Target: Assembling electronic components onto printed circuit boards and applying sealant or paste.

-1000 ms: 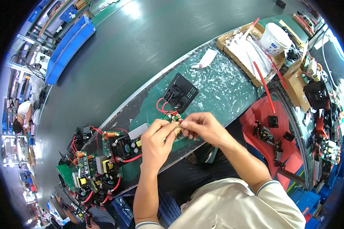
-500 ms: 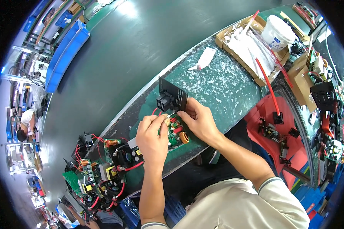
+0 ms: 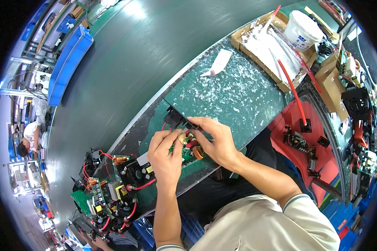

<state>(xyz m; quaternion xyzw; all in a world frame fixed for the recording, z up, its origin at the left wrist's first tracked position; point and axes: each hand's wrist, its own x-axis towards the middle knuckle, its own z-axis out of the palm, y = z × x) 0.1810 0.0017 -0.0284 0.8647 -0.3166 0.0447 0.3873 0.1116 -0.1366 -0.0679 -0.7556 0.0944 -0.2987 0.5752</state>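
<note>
Right hand [image 3: 217, 141] gripping black panel [image 3: 174, 117] by near end, thumb against fingers; panel tilted above bench [image 3: 241, 98], seen nearly edge-on. Left hand [image 3: 165, 154] just beside, fingertips drawn together over board [image 3: 187, 157] (cannot tell what, if anything, they pinch). Board on bench by both hands, copper coil [image 3: 198, 153] at right end. More boards [image 3: 99, 191] clustered left; white tube [image 3: 220, 62] lying near carton [image 3: 259, 62].

Circuit board [image 3: 187, 155] between hands [image 3: 166, 152], more boards [image 3: 99, 190] at left, tube [image 3: 221, 62] beyond on workbench [image 3: 243, 109], carton [image 3: 259, 66] farther right
</note>
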